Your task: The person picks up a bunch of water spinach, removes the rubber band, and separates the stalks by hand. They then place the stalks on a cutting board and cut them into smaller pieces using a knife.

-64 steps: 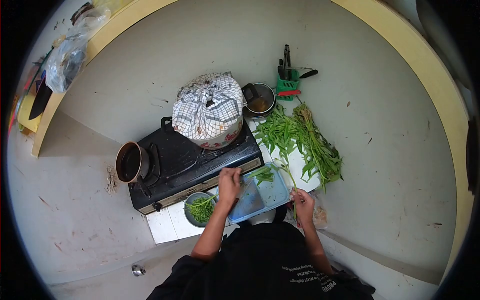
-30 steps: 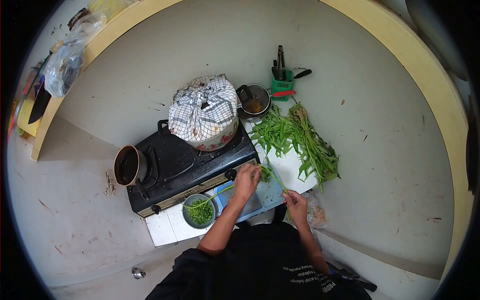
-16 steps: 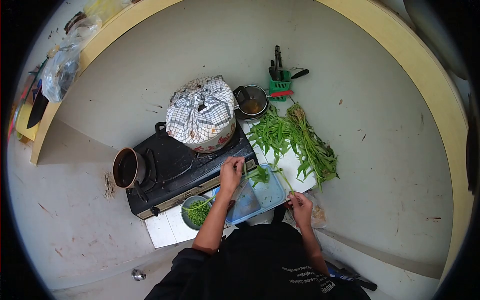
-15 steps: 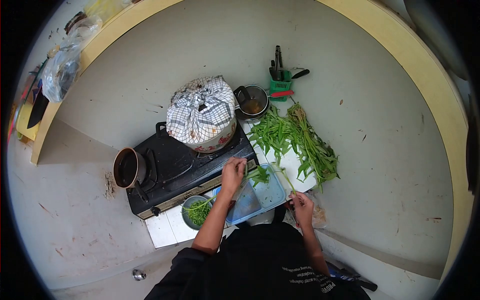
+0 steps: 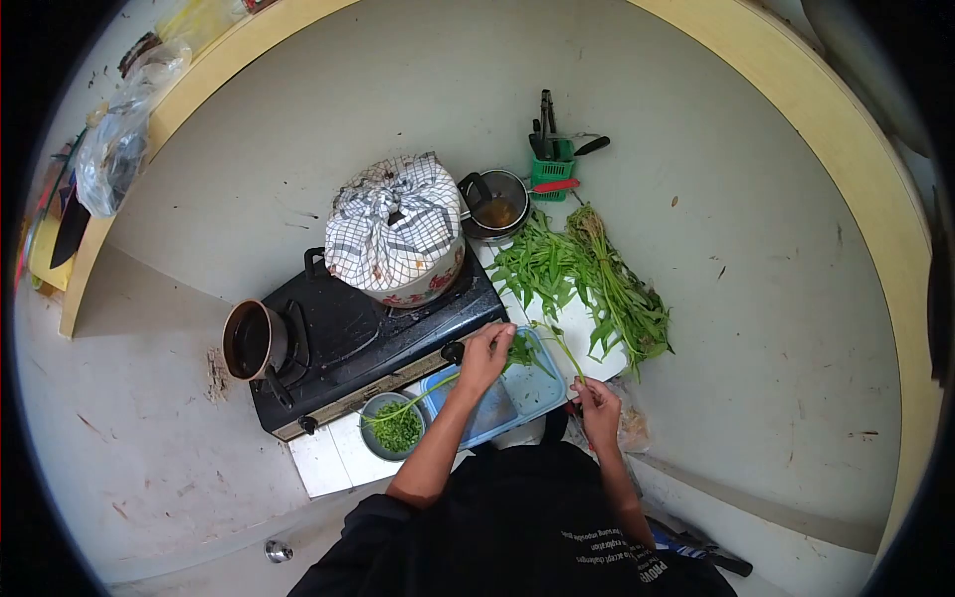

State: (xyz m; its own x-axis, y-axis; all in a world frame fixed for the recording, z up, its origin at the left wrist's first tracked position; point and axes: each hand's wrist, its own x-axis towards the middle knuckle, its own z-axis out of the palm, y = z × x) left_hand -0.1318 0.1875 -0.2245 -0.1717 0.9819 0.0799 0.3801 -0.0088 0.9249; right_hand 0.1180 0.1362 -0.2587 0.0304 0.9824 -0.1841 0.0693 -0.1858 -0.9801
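My left hand [image 5: 482, 360] is closed over the left part of a blue tray [image 5: 542, 392], its fingertips pinched beside green leaves [image 5: 522, 351]; what lies between them is too small to make out. Lower right, my right hand [image 5: 597, 408] pinches the end of a long green stem [image 5: 569, 355] at the tray's right edge. Some leaves lie in the tray. A grey bowl [image 5: 370, 439] of chopped greens [image 5: 397, 428] stands to the left, with pale stems resting across its rim. Behind the tray lies a large bundle of leafy greens [image 5: 627, 303].
A black stove [image 5: 343, 333] holds a cloth-wrapped pot [image 5: 398, 224] and a small brown saucepan [image 5: 253, 340]. Behind are a strainer [image 5: 499, 204] over a pan and a green utensil basket [image 5: 552, 171]. A plastic bag [image 5: 634, 428] lies beside my right hand.
My left hand has moved right and slightly down, closer to the leaves over the tray. My right hand has shifted slightly left, still pinching the stem. The whole view has shifted slightly.
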